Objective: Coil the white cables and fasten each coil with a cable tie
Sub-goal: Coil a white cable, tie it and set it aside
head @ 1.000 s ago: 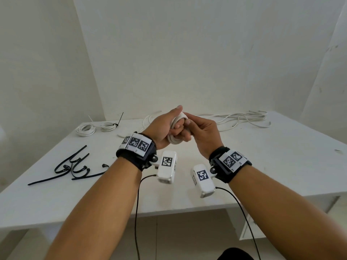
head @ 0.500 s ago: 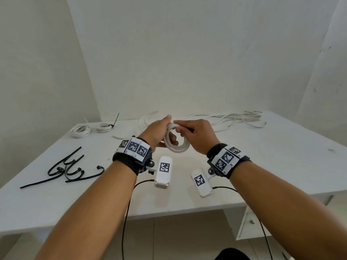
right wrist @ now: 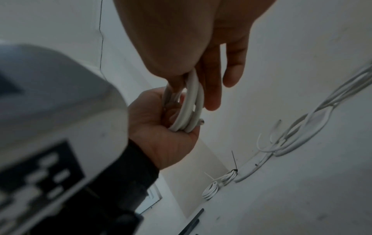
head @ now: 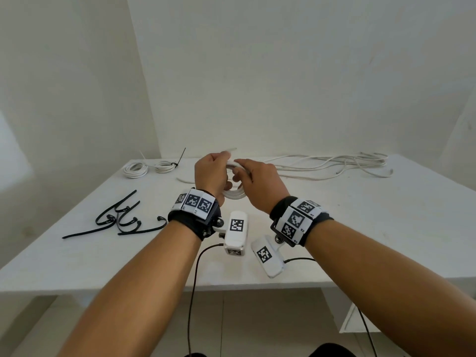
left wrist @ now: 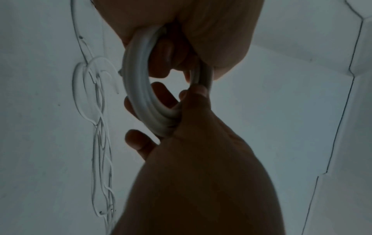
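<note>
A small white cable coil [head: 234, 195] hangs above the white table [head: 360, 228], held between both hands. My left hand [head: 222, 168] grips its left side, and a short cable end [head: 230, 150] sticks up past the fingers. My right hand [head: 240, 174] pinches the coil's right side between thumb and fingers. In the left wrist view the coil [left wrist: 138, 95] is a round ring of about three turns, with the right hand [left wrist: 177, 114] pinching its lower edge. The right wrist view shows the coil [right wrist: 189, 103] edge-on, its far side resting in the left hand's palm [right wrist: 161, 132].
Two tied coils [head: 135, 170] [head: 164, 166] lie at the back left. Several black cable ties [head: 116, 219] lie on the left. Loose white cables [head: 334, 166] sprawl along the back right. One short cable piece [head: 184, 180] lies behind the left hand.
The tight bundle has opened into a round ring between my hands. Both hands have moved farther out over the table with it.
</note>
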Demonstrator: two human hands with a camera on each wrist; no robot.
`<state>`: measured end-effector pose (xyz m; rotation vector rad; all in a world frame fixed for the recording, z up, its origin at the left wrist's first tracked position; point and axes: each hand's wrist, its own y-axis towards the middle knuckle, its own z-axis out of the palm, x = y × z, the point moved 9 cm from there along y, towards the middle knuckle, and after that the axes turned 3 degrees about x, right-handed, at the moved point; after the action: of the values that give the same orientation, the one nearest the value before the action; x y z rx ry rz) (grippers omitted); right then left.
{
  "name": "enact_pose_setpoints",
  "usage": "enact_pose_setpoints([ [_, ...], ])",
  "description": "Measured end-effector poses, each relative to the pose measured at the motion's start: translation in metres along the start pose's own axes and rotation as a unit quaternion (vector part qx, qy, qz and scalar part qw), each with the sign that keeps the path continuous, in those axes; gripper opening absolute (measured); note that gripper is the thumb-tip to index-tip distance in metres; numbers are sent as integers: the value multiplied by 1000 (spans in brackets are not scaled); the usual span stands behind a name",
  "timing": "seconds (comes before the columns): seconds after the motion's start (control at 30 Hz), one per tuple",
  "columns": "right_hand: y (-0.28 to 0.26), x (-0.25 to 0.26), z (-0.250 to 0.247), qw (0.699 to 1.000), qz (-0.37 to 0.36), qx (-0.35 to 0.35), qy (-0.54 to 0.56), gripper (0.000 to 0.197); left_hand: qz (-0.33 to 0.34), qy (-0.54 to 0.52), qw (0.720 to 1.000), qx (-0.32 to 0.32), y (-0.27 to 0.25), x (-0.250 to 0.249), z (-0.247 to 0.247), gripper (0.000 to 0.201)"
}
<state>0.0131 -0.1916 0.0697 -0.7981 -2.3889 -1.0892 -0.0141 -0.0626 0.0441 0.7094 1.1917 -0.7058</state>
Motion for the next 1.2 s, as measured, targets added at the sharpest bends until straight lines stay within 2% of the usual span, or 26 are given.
enact_pose_setpoints([
  [0.07,8,6,17,1000,1,24,-7,25,1,-2,1000,4,3,1,-14,20],
  [0.2,22,21,57,996,-3,86,3,24,4,11,1000,-14,10,1,-56,5],
  [0.27,27,26,83,990,10,140,18,27,6,19,998,-56,16,-1,-90,5],
  [0.33,28,25,111,978,45,204,13,40,4,12,993,-116,21,-5,-131,6],
  [0.4,26,28,135,965,61,255,7,39,-1,4,985,-174,23,-6,-174,9],
  [0.53,25,60,183,940,-12,331,-85,23,1,9,972,-233,19,-9,-233,12],
  [0.6,26,74,207,927,-37,350,-130,23,-3,9,970,-245,16,-8,-249,12],
  [0.8,34,83,241,908,-28,370,-192,21,6,13,968,-250,11,-6,-270,12],
  [0.93,31,74,245,897,-12,394,-200,12,11,10,970,-242,11,-7,-267,15],
  [1.1,27,65,227,890,-2,407,-203,14,8,9,974,-226,13,-6,-248,17],
  [1.2,32,53,197,910,23,380,-167,17,4,6,977,-212,15,-5,-232,20],
])
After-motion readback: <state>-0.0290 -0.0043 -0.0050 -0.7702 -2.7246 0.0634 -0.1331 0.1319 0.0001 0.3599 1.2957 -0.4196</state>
